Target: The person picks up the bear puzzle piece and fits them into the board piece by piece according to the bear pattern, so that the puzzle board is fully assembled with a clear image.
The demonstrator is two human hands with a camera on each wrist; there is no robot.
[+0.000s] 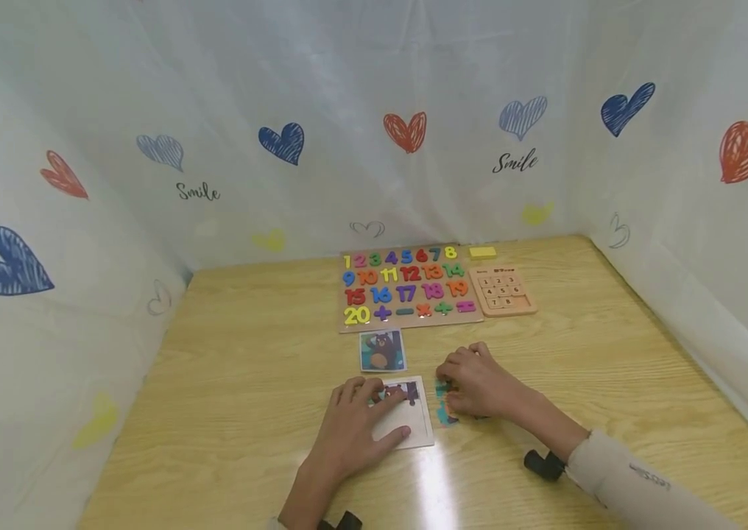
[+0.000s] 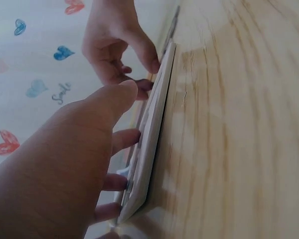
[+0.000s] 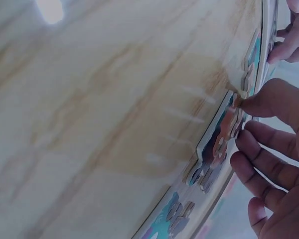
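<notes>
A jigsaw tray [image 1: 419, 430] with a pale frame lies on the table, some bear-picture pieces [image 1: 411, 391] set along its top. My left hand [image 1: 350, 430] rests over its left side with fingers spread; in the left wrist view, fingertips touch the tray [image 2: 148, 149] along its far edge. Just right of the tray, my right hand [image 1: 483, 383] reaches down over loose jigsaw pieces [image 1: 444, 414]. In the right wrist view, thumb and fingers pinch the end of an orange and dark jigsaw piece [image 3: 219, 134]. Palm and knuckles hide part of the pieces in the head view.
Above the tray lies a bear picture card [image 1: 382, 350]. Farther back are a board of coloured numbers [image 1: 414, 324], a sliding number puzzle [image 1: 528, 309] and a yellow block [image 1: 482, 252]. White curtains [image 1: 334, 199] with printed hearts surround the wooden table [image 1: 248, 368].
</notes>
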